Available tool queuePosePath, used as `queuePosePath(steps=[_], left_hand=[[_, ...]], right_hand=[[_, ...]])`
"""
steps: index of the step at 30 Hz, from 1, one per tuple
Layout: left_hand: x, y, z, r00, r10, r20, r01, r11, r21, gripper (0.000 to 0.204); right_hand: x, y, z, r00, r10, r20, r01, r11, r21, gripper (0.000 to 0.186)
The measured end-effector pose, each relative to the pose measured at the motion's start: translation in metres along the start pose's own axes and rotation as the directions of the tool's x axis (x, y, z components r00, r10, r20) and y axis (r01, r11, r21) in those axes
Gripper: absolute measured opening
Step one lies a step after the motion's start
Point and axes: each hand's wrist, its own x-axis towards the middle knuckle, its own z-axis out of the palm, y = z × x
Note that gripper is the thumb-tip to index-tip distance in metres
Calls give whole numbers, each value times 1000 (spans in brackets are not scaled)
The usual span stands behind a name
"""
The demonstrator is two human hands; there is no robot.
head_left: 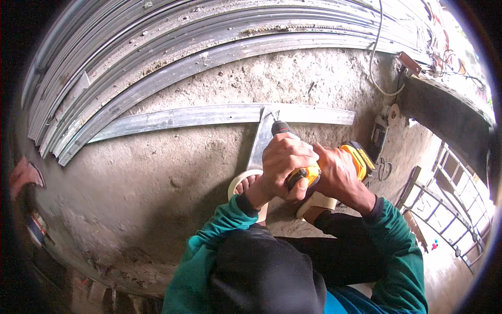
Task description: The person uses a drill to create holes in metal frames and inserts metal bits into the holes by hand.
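Note:
A yellow and black cordless drill (357, 159) is gripped in both my hands. My left hand (285, 162) wraps over its front body, and my right hand (334, 172) is closed round its rear part, likely the handle, mostly hidden. The dark chuck points at the joint where a short metal piece (257, 149) meets a long silver metal channel (193, 117) lying across the rough concrete; whether the tip touches the metal is too small to tell. The short piece runs down to my sandaled left foot (245, 184); my right sandal (319, 203) is under my hands.
Long metal channels (219, 48) are piled along the top. At the right are an angle grinder (380, 131), scissors (383, 170), a dark beam (447, 112), a white cable (372, 57) and a metal grid frame (444, 204). A reddish object (23, 175) sits at the left edge.

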Motion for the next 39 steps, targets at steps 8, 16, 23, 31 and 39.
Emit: queuePosePath(steps=[8, 16, 23, 31, 39], left_hand=[[-1, -2, -4, 999, -9, -43, 9, 1000, -10, 30], [-1, -4, -5, 1000, 9, -26, -9, 1000, -9, 31], [-5, 1, -2, 1000, -1, -2, 2, 1000, 17, 29], [-6, 2, 1, 999, 8, 31, -9, 999, 42, 29], [-4, -1, 1, 1000, 22, -6, -22, 999, 33, 29]], right_hand=[[9, -11, -12, 992, 67, 111, -60, 996, -63, 36], [11, -14, -14, 987, 89, 130, -83, 995, -55, 32], [4, -10, -10, 993, 78, 93, -75, 997, -30, 38], [1, -5, -6, 996, 71, 59, -69, 997, -36, 40], [6, -8, -12, 997, 43, 65, -39, 998, -49, 38]])
